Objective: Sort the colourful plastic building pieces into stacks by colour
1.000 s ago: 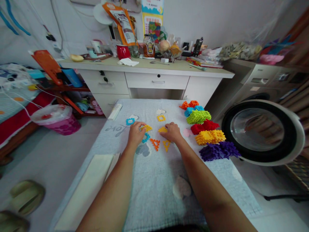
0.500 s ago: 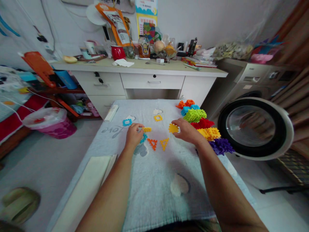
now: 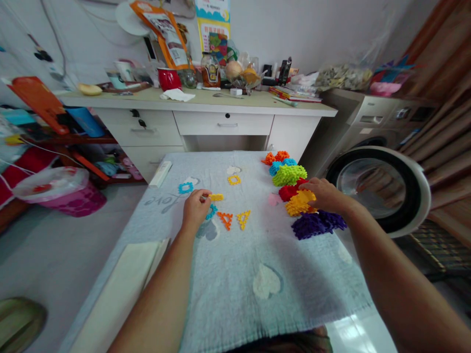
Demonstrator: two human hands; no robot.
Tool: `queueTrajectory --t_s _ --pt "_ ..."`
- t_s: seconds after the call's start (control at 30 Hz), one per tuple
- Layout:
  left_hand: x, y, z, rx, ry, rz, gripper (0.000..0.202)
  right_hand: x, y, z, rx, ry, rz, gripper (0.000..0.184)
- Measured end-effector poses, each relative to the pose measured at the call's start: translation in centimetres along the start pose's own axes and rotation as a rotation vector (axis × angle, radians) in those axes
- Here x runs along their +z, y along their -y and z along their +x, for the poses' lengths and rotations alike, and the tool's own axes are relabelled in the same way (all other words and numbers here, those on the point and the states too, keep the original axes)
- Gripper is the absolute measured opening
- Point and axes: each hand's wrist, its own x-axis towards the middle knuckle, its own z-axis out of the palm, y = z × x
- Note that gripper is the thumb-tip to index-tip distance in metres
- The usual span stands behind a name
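Observation:
My left hand (image 3: 196, 210) is closed in a pinch on a yellow toothed building piece (image 3: 216, 197), seen edge-on just above the cloth. Beneath it lies a blue toothed ring (image 3: 211, 212), partly covered by the fingers. At the right, my right hand (image 3: 324, 195) has its fingers closed at the yellow toothed pieces (image 3: 300, 203); which single piece it grips is hard to separate from the row. An orange triangle (image 3: 225, 220) and a yellow triangle (image 3: 243, 219) lie between the hands. Farther back are a yellow square frame (image 3: 234, 180) and a blue square frame (image 3: 186, 188).
Rows of red (image 3: 290, 190), green (image 3: 290, 174), blue (image 3: 279, 166), orange (image 3: 275, 157) and purple pieces (image 3: 316, 224) line the table's right side. A white desk (image 3: 228, 122) stands behind; an open washing machine door (image 3: 423, 196) is at right.
My right hand has moved right with a yellow square piece, from mid-table to the yellow row. My left hand keeps its pinch. The camera view has shifted slightly right.

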Motion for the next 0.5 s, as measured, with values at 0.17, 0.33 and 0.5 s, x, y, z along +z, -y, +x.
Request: queueTrajectory --t_s 0.17,0.33,0.5 --pt "0.1 0.1 0.0 -0.015 -0.009 -0.006 0.021 1.3 0.1 0.1 -0.019 0.001 0.042 0.061" --pt "0.2 0.2 0.1 -0.037 -0.005 -0.022 0.021 0.1 1.5 -0.1 0.037 -0.020 0.012 0.059" --pt "0.3 0.3 0.1 -0.066 0.025 -0.071 0.020 -1.5 8.1 0.7 -0.118 -0.102 0.204 0.042"
